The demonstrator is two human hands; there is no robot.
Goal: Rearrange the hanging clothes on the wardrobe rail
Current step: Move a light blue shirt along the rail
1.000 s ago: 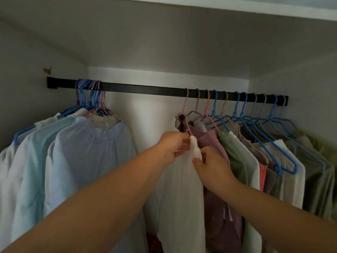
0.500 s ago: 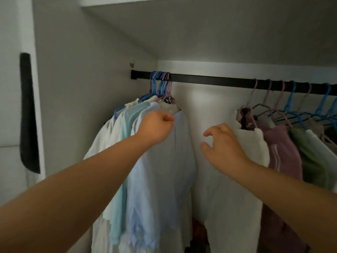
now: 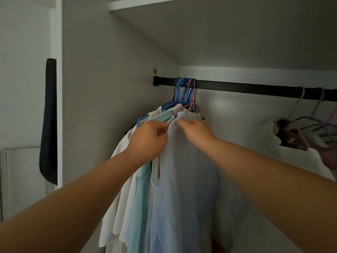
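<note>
A black rail (image 3: 246, 88) runs across the wardrobe. At its left end hangs a tight bunch of blue and pink hangers (image 3: 186, 92) with pale garments: white ones, a mint shirt (image 3: 140, 194) and a light blue shirt (image 3: 182, 189). My left hand (image 3: 147, 139) grips the shoulder of the clothes just left of the light blue shirt. My right hand (image 3: 197, 130) pinches the light blue shirt at its shoulder near the collar. Further right on the rail hangs a white garment (image 3: 284, 157) and a mauve one (image 3: 299, 141).
The wardrobe's left side wall (image 3: 109, 106) is close beside the bunch. A dark strip (image 3: 49, 121) hangs on the frame outside. A stretch of bare rail separates the left bunch from the right group. The top shelf board (image 3: 145, 2) is overhead.
My view has swung left. My right hand left the white garment in the right group and came over to the left bunch, where both hands now hold cloth at the shoulders.
</note>
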